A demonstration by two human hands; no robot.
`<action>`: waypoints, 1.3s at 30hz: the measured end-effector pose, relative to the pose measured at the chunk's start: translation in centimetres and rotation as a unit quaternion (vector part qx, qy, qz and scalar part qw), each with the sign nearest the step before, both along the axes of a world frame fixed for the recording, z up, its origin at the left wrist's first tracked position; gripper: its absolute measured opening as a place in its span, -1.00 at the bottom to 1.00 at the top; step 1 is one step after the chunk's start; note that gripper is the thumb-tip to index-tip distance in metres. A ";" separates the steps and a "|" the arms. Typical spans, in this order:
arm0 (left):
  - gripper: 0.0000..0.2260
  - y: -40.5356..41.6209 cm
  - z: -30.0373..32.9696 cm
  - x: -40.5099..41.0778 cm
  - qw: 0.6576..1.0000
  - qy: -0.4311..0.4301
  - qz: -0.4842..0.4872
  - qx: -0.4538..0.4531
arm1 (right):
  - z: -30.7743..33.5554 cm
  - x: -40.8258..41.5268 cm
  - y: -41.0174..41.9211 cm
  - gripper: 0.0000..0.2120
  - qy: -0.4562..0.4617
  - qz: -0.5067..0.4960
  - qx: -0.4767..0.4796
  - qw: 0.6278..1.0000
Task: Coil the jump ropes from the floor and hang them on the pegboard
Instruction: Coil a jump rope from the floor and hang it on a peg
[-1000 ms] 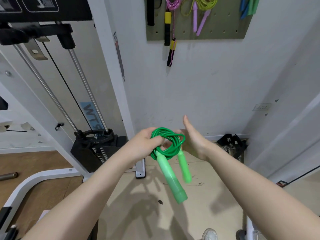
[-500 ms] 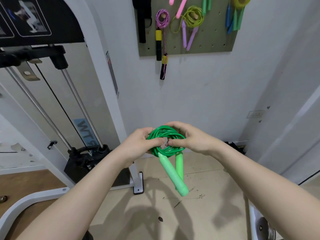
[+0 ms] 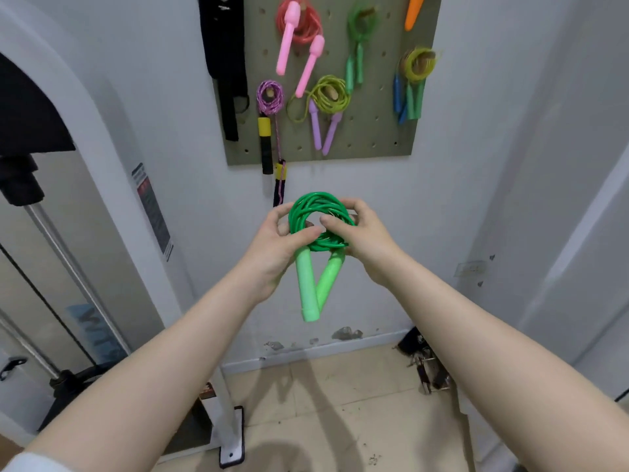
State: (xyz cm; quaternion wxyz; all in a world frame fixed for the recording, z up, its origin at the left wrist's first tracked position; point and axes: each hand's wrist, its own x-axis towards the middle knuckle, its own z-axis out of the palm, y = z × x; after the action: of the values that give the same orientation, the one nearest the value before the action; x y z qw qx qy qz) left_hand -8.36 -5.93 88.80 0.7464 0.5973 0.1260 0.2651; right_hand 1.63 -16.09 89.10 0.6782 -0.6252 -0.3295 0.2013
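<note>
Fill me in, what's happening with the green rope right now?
A person holds a coiled green jump rope in front of the wall, left hand gripping one side of the coil and right hand the other. Its two light green handles hang down below the coil. The rope is not yet hung: the pegboard is above it on the wall, already carrying several other coiled ropes, among them a pink one and a yellow-green one with purple handles.

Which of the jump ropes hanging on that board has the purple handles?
The yellow-green rope in the pegboard's middle; its two purple handles dangle below the coil. Others have pink, green, blue or black-and-yellow handles.
</note>
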 end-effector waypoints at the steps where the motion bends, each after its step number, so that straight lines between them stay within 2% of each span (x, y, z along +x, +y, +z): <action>1: -0.59 0.3 0.7 1.4 1.000 -0.002 0.002 0.011 | 0.8 1.7 -0.4 -0.70 0.011 0.020 0.010 1.000; 5: -0.78 1.2 4.0 7.6 0.997 -0.017 0.048 0.066 | 4.2 8.0 -1.1 -0.57 -0.006 0.073 0.028 0.997; 11: -0.70 1.4 10.3 17.2 0.984 -0.078 0.091 0.133 | 9.6 16.9 -0.3 -0.58 -0.108 0.055 0.029 0.992; 15: -0.71 1.5 14.2 22.1 0.971 -0.129 0.127 0.156 | 13.3 21.8 0.6 -0.49 -0.153 0.056 0.048 0.985; 17: -0.73 1.9 15.9 24.0 0.963 -0.143 0.144 0.179 | 15.1 23.7 1.4 -0.54 -0.185 0.053 0.081 0.978; 20: -0.79 2.9 18.2 26.4 0.949 -0.147 0.165 0.223 | 17.8 26.3 3.0 -0.73 -0.226 0.039 0.119 0.966; 23: -0.74 4.8 20.3 28.0 0.934 -0.138 0.185 0.274 | 20.4 28.2 4.6 -0.79 -0.260 0.014 0.128 0.957; 28: -0.70 9.0 23.7 29.3 0.892 -0.143 0.231 0.362 | 24.2 30.1 8.8 -0.83 -0.301 -0.013 0.158 0.940; 39: -0.72 20.6 35.2 30.7 0.781 -0.215 0.326 0.487 | 35.9 32.2 21.2 -0.76 -0.415 -0.069 0.283 0.862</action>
State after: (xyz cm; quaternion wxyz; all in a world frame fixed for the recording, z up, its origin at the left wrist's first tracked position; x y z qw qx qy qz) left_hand 22.34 14.63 124.02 0.2332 0.7316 0.0034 0.6406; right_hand 33.85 5.14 125.01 0.6384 -0.4536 -0.5794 -0.2259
